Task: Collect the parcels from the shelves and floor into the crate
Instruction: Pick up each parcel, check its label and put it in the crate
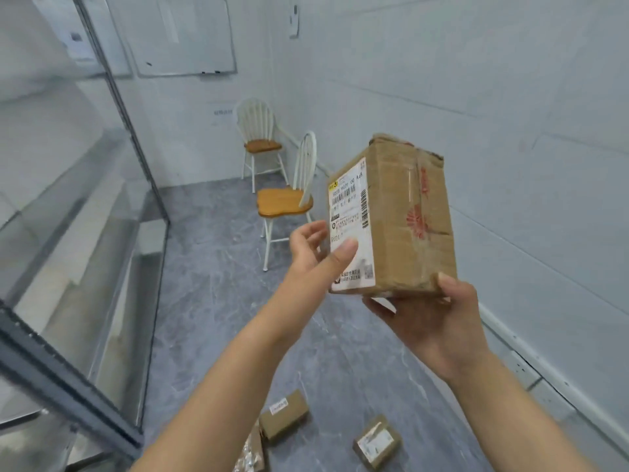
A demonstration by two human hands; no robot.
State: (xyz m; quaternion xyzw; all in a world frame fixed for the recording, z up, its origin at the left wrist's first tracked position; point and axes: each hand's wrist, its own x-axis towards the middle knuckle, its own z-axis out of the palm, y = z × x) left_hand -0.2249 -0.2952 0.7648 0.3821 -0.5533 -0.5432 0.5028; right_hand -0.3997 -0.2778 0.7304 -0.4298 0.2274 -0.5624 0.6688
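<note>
A brown cardboard parcel (401,216) with a white shipping label and red print is held up at chest height. My right hand (439,325) grips its lower right corner from below. My left hand (316,250) rests its thumb on the label side, fingers spread behind the box. On the grey floor below lie two small cardboard parcels (284,419) (376,444), and a third package (252,454) shows partly at the bottom edge. No crate is in view.
Glass-and-metal shelving (85,253) runs along the left. Two white chairs with wooden seats (284,202) (260,141) stand by the right wall and far corner. A whiteboard (180,35) hangs on the back wall. Grey marbled floor (211,301) stretches ahead.
</note>
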